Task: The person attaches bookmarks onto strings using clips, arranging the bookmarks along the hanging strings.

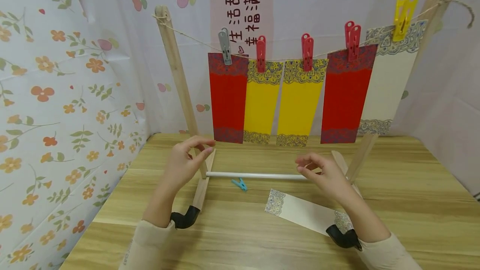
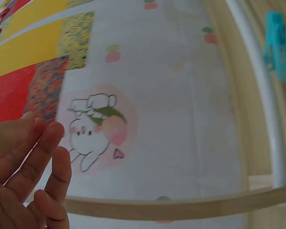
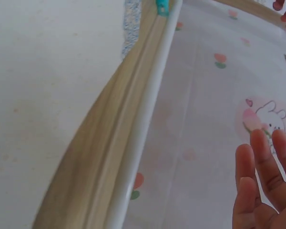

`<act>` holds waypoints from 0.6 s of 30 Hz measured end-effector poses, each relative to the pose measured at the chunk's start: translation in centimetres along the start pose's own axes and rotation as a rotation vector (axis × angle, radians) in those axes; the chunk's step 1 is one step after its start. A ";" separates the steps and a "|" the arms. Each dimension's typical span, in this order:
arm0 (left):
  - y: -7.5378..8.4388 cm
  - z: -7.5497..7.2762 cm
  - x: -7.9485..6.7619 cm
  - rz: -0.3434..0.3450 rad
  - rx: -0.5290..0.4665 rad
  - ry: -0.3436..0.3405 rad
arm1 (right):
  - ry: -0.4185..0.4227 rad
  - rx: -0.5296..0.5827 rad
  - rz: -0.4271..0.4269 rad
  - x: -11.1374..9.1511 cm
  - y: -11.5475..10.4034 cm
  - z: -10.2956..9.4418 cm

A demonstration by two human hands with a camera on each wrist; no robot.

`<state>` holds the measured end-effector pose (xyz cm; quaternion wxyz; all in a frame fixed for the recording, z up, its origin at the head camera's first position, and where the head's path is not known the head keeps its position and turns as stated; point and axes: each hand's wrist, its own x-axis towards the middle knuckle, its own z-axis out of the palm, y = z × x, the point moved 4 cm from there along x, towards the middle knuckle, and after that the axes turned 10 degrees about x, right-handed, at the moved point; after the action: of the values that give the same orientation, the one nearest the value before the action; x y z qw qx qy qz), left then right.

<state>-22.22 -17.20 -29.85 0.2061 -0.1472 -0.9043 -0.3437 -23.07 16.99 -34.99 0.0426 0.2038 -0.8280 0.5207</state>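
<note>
My left hand (image 1: pixel 181 161) hovers by the left post, its loosely bent fingertips near the lower left corner of a red patterned card (image 1: pixel 227 99). Nothing shows between its fingers (image 2: pixel 52 143) in the left wrist view; whether they touch the card I cannot tell. Over the right end of a white rod (image 1: pixel 258 176), my right hand (image 1: pixel 328 174) hangs in the air, holding nothing, fingers relaxed. Below it a cream card (image 1: pixel 309 213) with patterned ends lies on the table. A blue clothespin (image 1: pixel 240 184) lies just in front of the rod.
Two yellow cards (image 1: pixel 300 103), another red card (image 1: pixel 346 99) and a cream card (image 1: pixel 390 78) hang from a string between wooden posts (image 1: pixel 176 66). Grey (image 1: pixel 225 47), red (image 1: pixel 308 51) and yellow (image 1: pixel 405 16) clothespins hold the row. Patterned curtains (image 1: pixel 67 95) stand behind the wooden table (image 1: pixel 232 236).
</note>
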 end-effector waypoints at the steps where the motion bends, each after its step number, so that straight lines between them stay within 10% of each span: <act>1: -0.2 0.4 0.0 -0.003 -0.007 -0.021 | -0.015 -0.006 0.008 0.0 0.3 0.0; 18: -2.9 5.4 -0.8 -0.039 0.004 -0.324 | -0.334 0.004 0.093 -0.6 3.9 1.8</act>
<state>-24.22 -15.73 -35.51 0.0512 -0.1825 -0.9290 -0.3178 -23.79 16.99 -39.26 -0.1200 0.2492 -0.8310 0.4826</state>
